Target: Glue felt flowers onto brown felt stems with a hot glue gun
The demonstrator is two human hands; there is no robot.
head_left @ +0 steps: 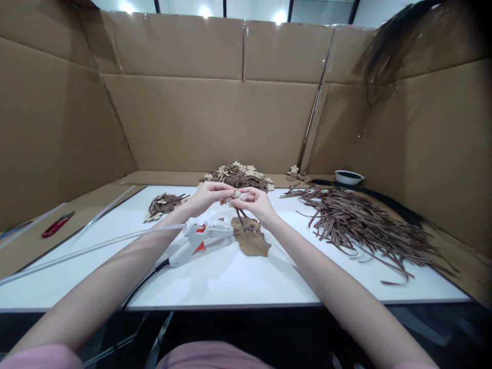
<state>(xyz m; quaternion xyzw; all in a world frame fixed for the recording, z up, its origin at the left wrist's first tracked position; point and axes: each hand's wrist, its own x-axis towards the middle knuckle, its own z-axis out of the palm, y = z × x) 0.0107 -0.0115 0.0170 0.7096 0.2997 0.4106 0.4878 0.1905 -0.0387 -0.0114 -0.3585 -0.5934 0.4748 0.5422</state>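
Above the middle of the white board, my left hand [209, 197] and my right hand [257, 203] meet at a small cream flower cut-out [237, 195]. Fingertips of both hands pinch it from either side, covering part of its petals. Thin brown strips [241, 214] hang below the flower under my right fingers. Beneath them lies an irregular brown sheet [251, 241] with something glossy on its upper part. Just left of this sheet rests a white glue gun [196, 238] with an orange trigger, a long clear glue stick running out of its back past my left forearm.
Behind my hands is a heap of brown and cream flower cut-outs [240, 176], with a smaller pile [163, 205] to the left. Many brown strips [357, 220] spread over the right side. Red-handled cutters [57, 224] lie far left, a white bowl [349, 177] back right. Cardboard walls [215, 123] surround the board.
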